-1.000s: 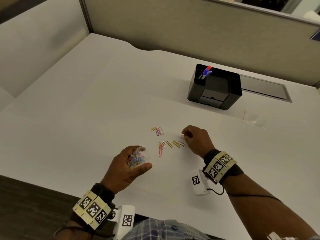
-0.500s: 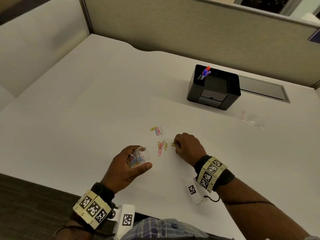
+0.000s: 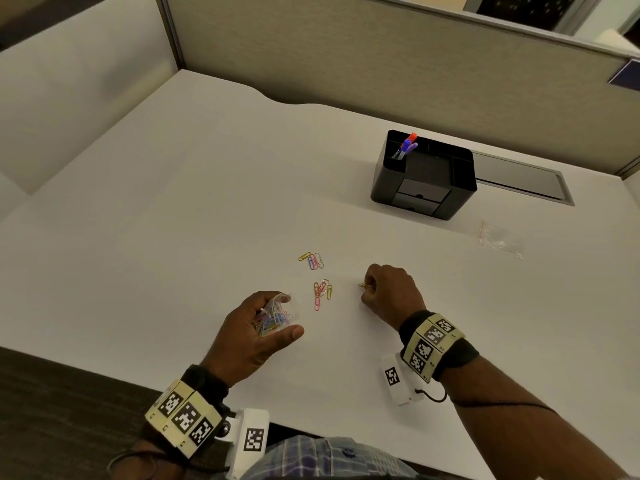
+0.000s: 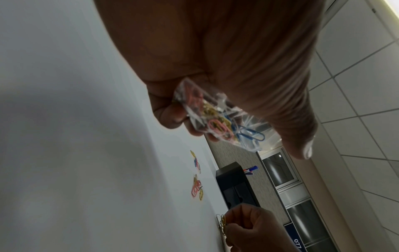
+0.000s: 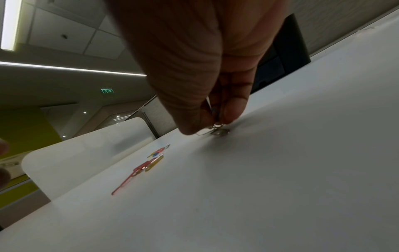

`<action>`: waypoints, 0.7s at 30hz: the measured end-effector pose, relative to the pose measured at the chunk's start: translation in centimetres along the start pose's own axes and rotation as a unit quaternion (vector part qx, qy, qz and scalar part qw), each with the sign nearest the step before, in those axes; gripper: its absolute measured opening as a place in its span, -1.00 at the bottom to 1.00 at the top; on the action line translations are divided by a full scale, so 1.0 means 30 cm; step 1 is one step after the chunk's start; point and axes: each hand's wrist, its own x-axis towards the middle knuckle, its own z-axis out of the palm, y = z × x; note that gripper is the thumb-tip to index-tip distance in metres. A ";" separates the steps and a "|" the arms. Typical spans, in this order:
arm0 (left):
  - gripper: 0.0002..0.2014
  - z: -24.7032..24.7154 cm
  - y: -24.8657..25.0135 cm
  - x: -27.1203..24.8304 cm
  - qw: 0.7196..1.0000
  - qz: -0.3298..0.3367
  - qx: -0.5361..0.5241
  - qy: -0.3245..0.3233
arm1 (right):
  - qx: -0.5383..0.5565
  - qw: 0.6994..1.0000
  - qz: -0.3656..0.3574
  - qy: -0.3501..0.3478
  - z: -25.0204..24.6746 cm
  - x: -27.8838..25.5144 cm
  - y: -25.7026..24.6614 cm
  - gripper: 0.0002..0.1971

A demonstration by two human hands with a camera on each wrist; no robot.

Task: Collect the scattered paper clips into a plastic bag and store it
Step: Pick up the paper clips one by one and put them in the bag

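My left hand holds a small clear plastic bag stuffed with coloured paper clips, thumb and fingers curled round it, just above the white desk. My right hand pinches a few gold and silver paper clips at the desk surface. Two loose clusters lie between and beyond the hands: a pink, orange and yellow cluster and a farther cluster.
A black desk organizer with pens stands at the back right, drawers facing me. Another clear plastic bag lies right of it. A grey cable hatch sits by the partition. The desk's front edge runs near my left wrist.
My right hand swept leftward over the clips on the right, gathered them, then drew back slightly to the right with clips pinched. The left hand and bag stayed still.
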 end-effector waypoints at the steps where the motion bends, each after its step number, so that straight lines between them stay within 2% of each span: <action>1: -0.22 0.002 0.000 -0.001 1.000 0.001 -0.001 -0.001 | 0.003 1.000 0.001 0.006 0.000 0.001 0.005 -0.90; 7: -0.23 0.012 0.004 -0.003 1.000 0.003 -0.001 -0.003 | 0.063 0.998 0.020 0.024 0.000 -0.004 0.027 -0.97; 9: -0.22 0.014 0.007 -0.004 1.000 0.004 0.001 -0.003 | 0.099 0.994 0.025 0.040 -0.004 -0.012 0.033 -0.93; 17: -0.22 0.024 0.014 -0.005 1.000 0.006 0.011 -0.012 | 0.112 0.991 -0.046 0.061 0.018 -0.019 0.027 -0.80; 21: -0.22 0.025 0.013 -0.004 1.000 0.006 0.013 -0.014 | 0.040 0.994 -0.102 0.002 0.031 -0.030 -0.010 -0.78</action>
